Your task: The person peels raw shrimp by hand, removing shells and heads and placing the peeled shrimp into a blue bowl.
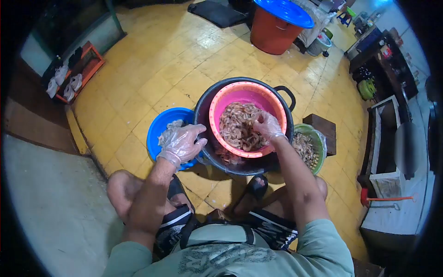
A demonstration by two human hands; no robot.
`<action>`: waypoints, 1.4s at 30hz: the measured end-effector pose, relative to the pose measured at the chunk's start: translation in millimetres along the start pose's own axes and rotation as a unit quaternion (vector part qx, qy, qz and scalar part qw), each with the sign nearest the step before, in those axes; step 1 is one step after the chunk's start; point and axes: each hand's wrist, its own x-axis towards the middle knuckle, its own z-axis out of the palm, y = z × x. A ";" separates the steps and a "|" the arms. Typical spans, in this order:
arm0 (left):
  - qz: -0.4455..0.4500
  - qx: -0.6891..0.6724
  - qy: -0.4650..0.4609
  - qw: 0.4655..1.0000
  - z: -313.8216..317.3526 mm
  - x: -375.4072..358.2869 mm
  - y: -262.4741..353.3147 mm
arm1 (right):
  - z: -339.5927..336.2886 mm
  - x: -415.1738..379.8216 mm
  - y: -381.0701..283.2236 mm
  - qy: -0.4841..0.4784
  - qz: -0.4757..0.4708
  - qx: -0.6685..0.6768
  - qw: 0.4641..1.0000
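My left hand (183, 144), in a clear plastic glove, has its fingers apart above the right side of a blue basin (151, 134), near the rim of a large black tub (200, 104). Greyish pieces (175, 124) lie in the blue basin. Inside the black tub rests a pink basin (217, 99) full of what look like shrimp (237, 122). My right hand (268, 125), gloved too, is at the right side of that heap with its fingers pinched together; what they hold is too small to tell.
A green basket (320, 138) with more shrimp-like pieces stands right of the tub, beside a dark block (323, 127). Farther off are a red-brown bucket (274, 34) with a blue lid (288, 11), a shoe rack (90, 71) and a green gas cylinder (367, 89).
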 end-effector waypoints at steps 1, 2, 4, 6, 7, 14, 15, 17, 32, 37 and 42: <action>0.029 -0.005 0.015 0.999 3.0 -0.2 2.2 | -3.9 -5.6 4.3 0.013 0.000 0.069 0.998; 0.058 -0.010 0.031 0.998 4.2 -0.6 5.0 | -7.3 -9.8 7.6 0.026 -0.002 0.139 0.990; 0.066 -0.022 0.036 0.997 3.7 -2.6 16.0 | -18.5 -19.8 4.3 0.005 0.019 0.177 0.984; 0.075 -0.033 0.040 0.996 1.5 -3.8 27.2 | -22.7 -24.4 11.5 0.057 0.012 0.102 0.993; 0.091 -0.033 0.071 0.993 -0.9 -4.0 32.4 | -33.3 -40.8 -11.3 0.093 0.027 0.084 0.992; 0.103 -0.152 0.110 0.977 12.9 -6.5 40.7 | -36.4 -64.2 0.0 0.067 -0.035 0.300 0.951; 0.103 -0.151 0.109 0.977 16.6 -6.8 41.9 | -38.6 -73.4 -6.7 0.066 -0.034 0.302 0.950; 0.089 -0.237 0.106 0.962 25.4 -6.0 47.2 | -41.5 -93.8 -28.1 0.038 -0.035 0.372 0.927; -0.026 -0.685 -0.110 0.720 43.5 -3.5 71.8 | 3.7 -105.3 -79.1 -0.102 -0.182 0.431 0.878; -0.026 -0.630 -0.091 0.771 56.8 -2.5 60.0 | -2.6 -104.7 -69.6 -0.178 -0.139 0.480 0.848; -0.069 -0.437 0.027 0.896 61.0 -7.0 54.9 | -22.4 -110.6 -74.6 -0.198 -0.081 0.427 0.879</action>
